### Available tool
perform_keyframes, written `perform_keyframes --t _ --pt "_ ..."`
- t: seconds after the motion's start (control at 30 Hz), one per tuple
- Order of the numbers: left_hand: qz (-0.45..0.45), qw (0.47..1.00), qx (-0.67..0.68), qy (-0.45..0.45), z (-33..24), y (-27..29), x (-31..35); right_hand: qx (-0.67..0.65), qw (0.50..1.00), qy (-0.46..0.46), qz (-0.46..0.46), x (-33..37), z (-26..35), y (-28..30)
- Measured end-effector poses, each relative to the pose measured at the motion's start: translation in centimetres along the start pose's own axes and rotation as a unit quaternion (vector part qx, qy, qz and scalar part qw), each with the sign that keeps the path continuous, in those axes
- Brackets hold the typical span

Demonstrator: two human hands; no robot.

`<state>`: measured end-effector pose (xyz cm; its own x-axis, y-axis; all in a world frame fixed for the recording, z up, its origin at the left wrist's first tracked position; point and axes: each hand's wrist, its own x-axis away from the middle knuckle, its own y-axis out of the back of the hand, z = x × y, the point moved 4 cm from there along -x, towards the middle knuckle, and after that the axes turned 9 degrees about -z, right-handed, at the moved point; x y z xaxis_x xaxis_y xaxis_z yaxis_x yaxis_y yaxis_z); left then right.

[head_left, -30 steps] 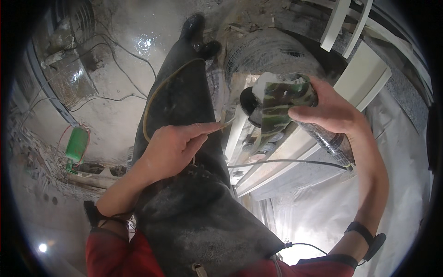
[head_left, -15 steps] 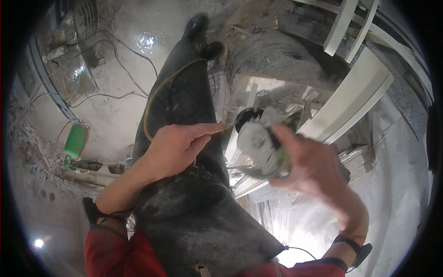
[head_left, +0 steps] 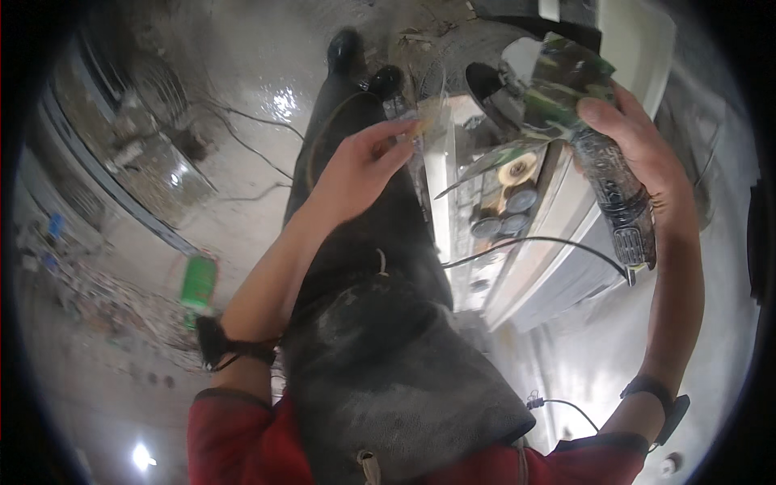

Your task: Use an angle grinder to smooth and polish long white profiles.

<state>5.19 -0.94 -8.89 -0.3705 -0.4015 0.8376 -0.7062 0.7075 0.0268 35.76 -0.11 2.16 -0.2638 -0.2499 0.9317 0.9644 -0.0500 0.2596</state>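
In my right hand (head_left: 634, 133) is an angle grinder (head_left: 608, 174); the fingers close round its worn dark body. Camouflage-patterned sheet (head_left: 566, 77) wraps its head, and a dark round disc (head_left: 485, 87) shows at the left of it. My left hand (head_left: 368, 166) is closed in a pinch over my apron-covered leg. A small yellowish piece (head_left: 424, 127) shows at its fingertips, too blurred to name. The two hands are apart, with the grinder's head to the right of the pinched piece.
Several round discs (head_left: 517, 170) lie below the grinder, beside long pale boards (head_left: 558, 242). A black cable (head_left: 533, 239) runs from the grinder toward my lap. A dark apron (head_left: 372, 347) covers my legs. At the left, a green container (head_left: 199, 281) stands by a metal rail (head_left: 121, 186).
The grinder has moved up and right, and my right hand now holds its body. My left hand has risen and shifted right, still pinching. The discs below have come into sight.
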Motion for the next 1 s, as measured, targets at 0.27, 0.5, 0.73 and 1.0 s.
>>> perform_keyframes --t 0.27,0.5,0.73,1.0 --pt "0.084 0.984 0.031 0.152 0.0 -1.3 -4.0 -0.194 0.977 0.051 -0.067 12.6 -16.1 3.4" --pt "-0.015 0.983 -0.184 0.005 -8.9 -1.0 1.8 -0.407 0.900 0.029 -0.154 20.9 -28.4 -8.3" --pt "0.172 0.955 -0.238 0.049 -13.9 -1.4 5.7 -0.522 0.813 -0.061 -0.250 22.5 -26.4 -19.8" --pt "0.258 0.888 -0.380 0.021 -14.9 2.1 2.1 -0.488 0.786 -0.081 -0.371 17.0 -16.7 -23.7"
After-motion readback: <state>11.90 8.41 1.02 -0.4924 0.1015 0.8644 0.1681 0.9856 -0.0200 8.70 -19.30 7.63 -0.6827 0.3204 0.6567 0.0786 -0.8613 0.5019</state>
